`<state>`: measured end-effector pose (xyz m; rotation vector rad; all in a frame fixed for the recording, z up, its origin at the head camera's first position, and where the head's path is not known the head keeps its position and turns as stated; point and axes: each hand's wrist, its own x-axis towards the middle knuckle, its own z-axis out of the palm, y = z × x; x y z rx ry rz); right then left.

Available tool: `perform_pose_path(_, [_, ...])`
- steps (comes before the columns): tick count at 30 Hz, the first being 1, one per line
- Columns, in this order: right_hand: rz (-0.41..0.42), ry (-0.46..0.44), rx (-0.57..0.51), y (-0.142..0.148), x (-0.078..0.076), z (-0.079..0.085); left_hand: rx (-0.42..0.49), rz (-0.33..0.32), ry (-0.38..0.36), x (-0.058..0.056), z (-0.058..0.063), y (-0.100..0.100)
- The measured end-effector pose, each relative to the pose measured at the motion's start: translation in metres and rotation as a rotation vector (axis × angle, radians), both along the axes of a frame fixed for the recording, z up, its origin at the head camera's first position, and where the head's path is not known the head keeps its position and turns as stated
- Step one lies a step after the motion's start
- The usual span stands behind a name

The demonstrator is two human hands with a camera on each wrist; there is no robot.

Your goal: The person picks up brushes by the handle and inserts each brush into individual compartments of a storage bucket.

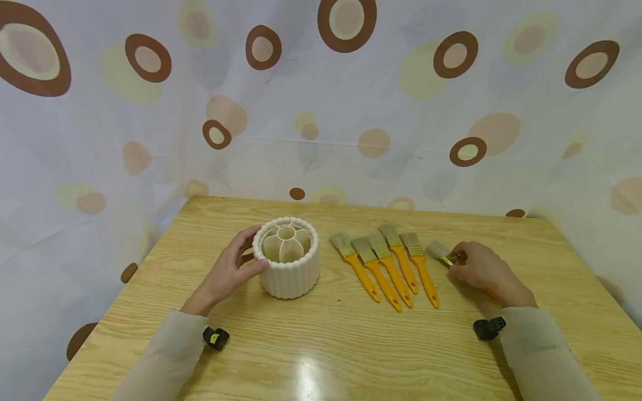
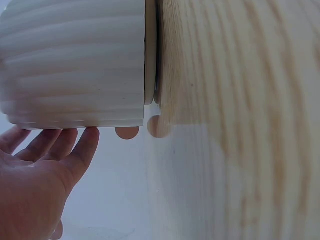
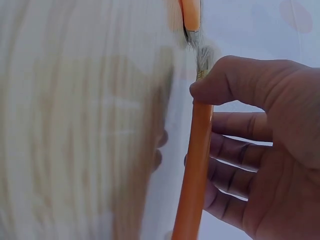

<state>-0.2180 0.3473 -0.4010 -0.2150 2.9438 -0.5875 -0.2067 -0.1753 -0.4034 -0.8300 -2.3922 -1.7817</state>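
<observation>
A round cream holder [image 1: 289, 278] with fluted sides stands upright on the table, its inside split by dividers around a central tube. My left hand [image 1: 236, 267] holds it from the left, thumb at the near rim and fingers around the far side. In the left wrist view, fingertips [image 2: 90, 137] touch its wall. On the right, my right hand [image 1: 484, 270] pinches a paintbrush [image 3: 195, 165] near its metal collar, bristles pointing forward and left. Its orange handle runs under the palm. Several similar paintbrushes [image 1: 423, 273] lie between the holder and my right hand.
The wooden table [image 1: 321, 356] carries everything, with a patterned cloth [image 1: 321, 111] hanging behind it and at both sides. The loose brushes lie fanned side by side, bristles toward the back. A black wrist camera [image 1: 489, 328] sits at my right sleeve.
</observation>
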Motion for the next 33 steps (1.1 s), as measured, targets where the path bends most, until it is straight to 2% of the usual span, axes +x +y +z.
perform_pose_path(18, [-0.070,0.094,-0.037,-0.009,0.006,0.006,-0.007,0.012,-0.011,0.003,0.002,0.000])
perform_pose_path(33, [-0.014,0.174,-0.050,-0.022,0.011,0.015,-0.009,0.012,-0.012,0.002,0.002,0.001])
